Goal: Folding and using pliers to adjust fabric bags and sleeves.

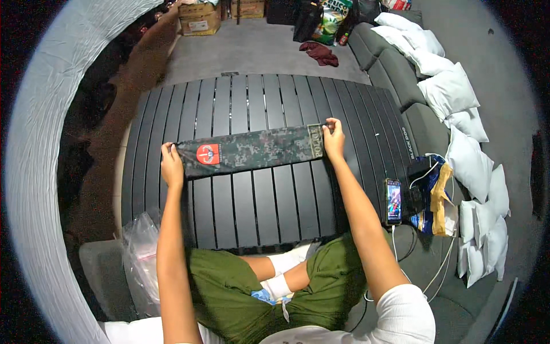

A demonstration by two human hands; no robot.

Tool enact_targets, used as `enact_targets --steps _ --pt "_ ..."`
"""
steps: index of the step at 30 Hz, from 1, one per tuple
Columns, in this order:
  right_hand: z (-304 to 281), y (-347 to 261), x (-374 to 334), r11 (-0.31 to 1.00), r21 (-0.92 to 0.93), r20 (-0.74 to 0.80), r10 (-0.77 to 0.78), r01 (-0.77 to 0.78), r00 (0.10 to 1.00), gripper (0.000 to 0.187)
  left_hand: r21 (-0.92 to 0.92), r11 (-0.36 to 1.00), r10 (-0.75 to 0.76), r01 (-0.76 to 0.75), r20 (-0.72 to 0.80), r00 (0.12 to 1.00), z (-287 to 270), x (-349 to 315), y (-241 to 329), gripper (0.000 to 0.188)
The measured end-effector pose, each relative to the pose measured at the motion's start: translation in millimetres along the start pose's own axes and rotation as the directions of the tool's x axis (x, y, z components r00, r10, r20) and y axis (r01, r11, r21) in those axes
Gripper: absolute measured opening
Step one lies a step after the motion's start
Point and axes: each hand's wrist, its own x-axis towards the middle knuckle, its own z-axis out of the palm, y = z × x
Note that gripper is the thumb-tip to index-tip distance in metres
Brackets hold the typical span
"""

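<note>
A long, flat camouflage fabric sleeve (258, 151) is stretched across the slatted black table (252, 209). It has a red patch near its left end and a tan-edged band at its right end. My left hand (172, 165) pinches the left end, thumb and fingers closed on the cloth. At the other end, my right hand (333, 140) grips the upper corner by the tan-edged band. The sleeve slopes up slightly to the right and looks taut between both hands. Whether its underside rests on the slats, I cannot tell.
A phone (393, 200) with a lit screen and a cable lies at the table's right edge. Beside it are a blue and yellow bag (440, 198) and white cords. White pillows (450, 89) line the grey sofa (387, 74). Clear plastic bags (141, 246) sit by my left arm.
</note>
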Motion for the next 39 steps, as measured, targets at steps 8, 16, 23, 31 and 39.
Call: enact_targets --steps 8,16,23,31,39 --pt "4 2 7 0.994 -0.082 0.008 -0.068 0.069 0.998 0.023 -0.088 0.995 -0.038 0.052 0.153 0.988 1 23 -3 0.029" --pt "9 4 8 0.944 -0.311 0.013 -0.108 0.107 0.994 0.021 0.015 0.998 0.055 -0.058 0.172 0.984 12 30 -13 0.027" --pt "15 -7 2 0.864 -0.502 0.011 -0.053 0.052 0.999 0.021 0.258 0.962 0.039 -0.090 0.197 0.980 6 29 -19 0.024" --pt "1 -17 -6 0.814 -0.207 0.247 -0.493 0.543 0.834 0.030 0.378 0.682 0.628 -0.626 0.137 0.766 -5 0 6 0.029" --pt "-6 -7 -42 0.663 -0.549 0.524 -0.201 0.509 0.827 0.047 0.356 0.738 0.401 -0.574 0.453 0.796 -7 -42 -17 0.046"
